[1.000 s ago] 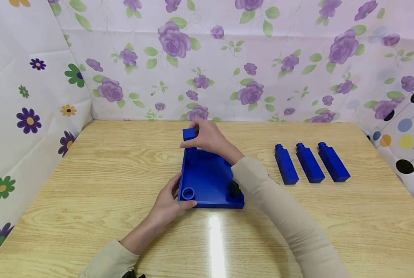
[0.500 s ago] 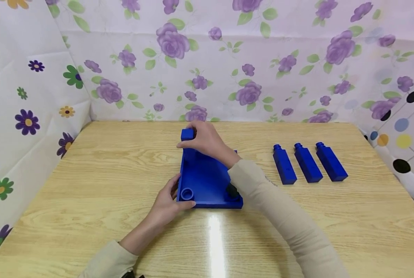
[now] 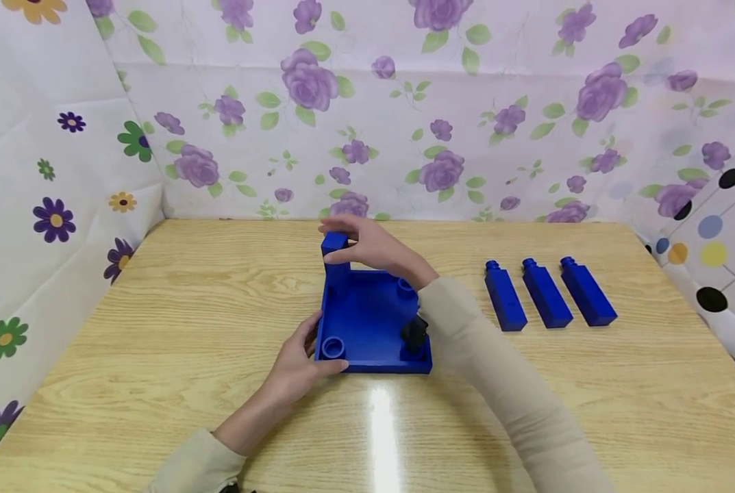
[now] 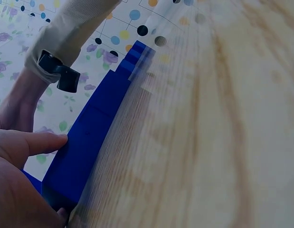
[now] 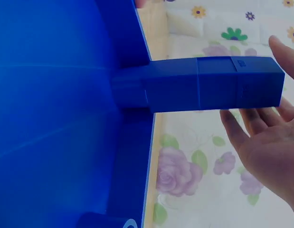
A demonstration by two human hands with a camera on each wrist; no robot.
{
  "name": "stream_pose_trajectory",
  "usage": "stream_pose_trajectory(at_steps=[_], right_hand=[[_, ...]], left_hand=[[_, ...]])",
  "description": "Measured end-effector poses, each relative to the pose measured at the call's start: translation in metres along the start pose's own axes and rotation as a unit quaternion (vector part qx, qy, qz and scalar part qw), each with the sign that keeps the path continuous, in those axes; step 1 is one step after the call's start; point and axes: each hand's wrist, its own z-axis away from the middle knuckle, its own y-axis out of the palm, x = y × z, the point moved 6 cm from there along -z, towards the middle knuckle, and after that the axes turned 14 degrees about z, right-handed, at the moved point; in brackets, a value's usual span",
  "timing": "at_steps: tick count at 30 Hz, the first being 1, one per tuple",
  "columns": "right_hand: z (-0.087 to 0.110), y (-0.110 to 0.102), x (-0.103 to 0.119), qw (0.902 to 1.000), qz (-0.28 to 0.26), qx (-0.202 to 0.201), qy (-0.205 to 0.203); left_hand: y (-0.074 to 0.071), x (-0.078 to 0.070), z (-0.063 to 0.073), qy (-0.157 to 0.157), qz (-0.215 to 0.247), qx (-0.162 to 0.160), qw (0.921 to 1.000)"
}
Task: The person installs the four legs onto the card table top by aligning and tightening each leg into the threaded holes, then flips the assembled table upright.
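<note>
A blue square tray-like panel (image 3: pixel 373 322) with raised walls and round corner sockets lies on the table. My left hand (image 3: pixel 298 359) grips its near left corner, thumb over the near wall; in the left wrist view the thumb rests on the panel's outer wall (image 4: pixel 87 133). A blue square-section leg (image 3: pixel 338 263) stands upright in the far left corner. Around its top is my right hand (image 3: pixel 373 243), with fingers spread. In the right wrist view the leg (image 5: pixel 218 83) sits in its socket, and the loosened fingers of the right hand (image 5: pixel 270 137) are beside it.
Several blue sockets show, one at the near left corner (image 3: pixel 333 348) and one at the far right (image 3: pixel 406 286). Three blue legs with threaded ends (image 3: pixel 505 298) lie on the wooden table (image 3: pixel 188 329) to the right. A black wrist camera (image 3: pixel 414 333) hangs over the near right corner.
My right hand has loosened from the leg, its fingers straightening and spreading away from it. The leg stays upright. The left hand keeps its grip on the panel.
</note>
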Motion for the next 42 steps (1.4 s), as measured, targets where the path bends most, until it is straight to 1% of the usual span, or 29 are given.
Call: stream_pose_trajectory(at_steps=[4, 6, 9, 12, 19, 27, 31, 37, 42], right_hand=[[-0.002, -0.002, -0.004, 0.9990, -0.035, 0.021, -0.017], [-0.002, -0.004, -0.007, 0.9983, -0.047, 0.031, -0.018], [-0.001, -0.005, -0.010, 0.9978, -0.053, 0.041, -0.003], [-0.001, -0.006, -0.012, 0.9976, -0.053, 0.042, 0.012], [-0.002, -0.004, -0.016, 0.9978, -0.049, 0.037, 0.027], [-0.004, -0.003, -0.019, 0.9996, 0.000, 0.010, 0.028], [-0.003, -0.003, -0.018, 0.9992, 0.033, -0.012, 0.022], [-0.002, -0.002, -0.013, 0.9940, 0.090, -0.060, 0.017], [-0.001, -0.002, -0.010, 0.9896, 0.108, -0.090, 0.029]], left_hand=[[0.000, 0.001, 0.000, -0.003, 0.000, 0.002, 1.0000], [0.000, 0.002, 0.000, -0.005, 0.001, 0.002, 1.0000], [-0.001, 0.003, -0.001, -0.004, 0.000, 0.001, 1.0000], [-0.001, 0.002, -0.001, -0.001, -0.002, 0.001, 1.0000], [-0.001, 0.001, -0.001, -0.003, -0.008, 0.000, 1.0000], [-0.001, 0.002, -0.001, -0.004, -0.003, 0.000, 1.0000], [0.000, 0.001, 0.000, -0.003, -0.002, 0.000, 1.0000], [0.000, 0.001, 0.001, -0.005, -0.001, 0.000, 1.0000], [-0.001, 0.001, 0.001, -0.007, -0.005, -0.001, 1.0000]])
